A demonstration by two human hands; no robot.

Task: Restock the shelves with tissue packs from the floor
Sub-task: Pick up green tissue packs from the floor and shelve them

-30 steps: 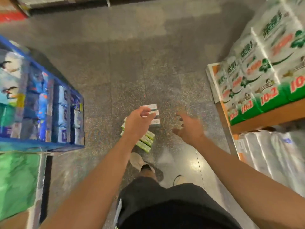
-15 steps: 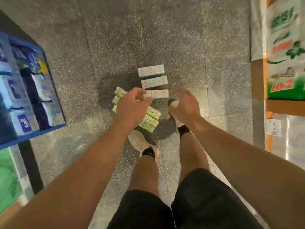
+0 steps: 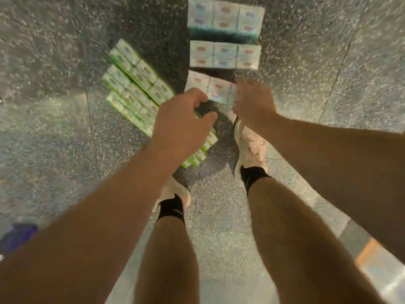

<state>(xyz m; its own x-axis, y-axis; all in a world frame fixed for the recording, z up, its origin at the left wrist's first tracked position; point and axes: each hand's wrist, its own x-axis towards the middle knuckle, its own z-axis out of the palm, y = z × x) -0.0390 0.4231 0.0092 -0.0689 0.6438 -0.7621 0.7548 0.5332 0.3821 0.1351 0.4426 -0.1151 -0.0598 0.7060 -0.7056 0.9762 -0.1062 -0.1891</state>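
Reaching down for tissue packs on the floor

Nothing lifted yet: left hand (image 3: 179, 121) curled, empty, over the green packs (image 3: 133, 84); right hand (image 3: 252, 102) loosely spread, touching the nearest white pack (image 3: 210, 86).

Both bare arms reach straight down and forward, roughly side by side, wrists close together. The left hand (image 3: 183, 119) shows its back, fingers curled inward with the thumb set apart from them, gripping nothing that can be seen. The right hand (image 3: 252, 102) also shows its back, fingers (image 3: 240, 84) pointing down and forward, fairly straight though blurred.
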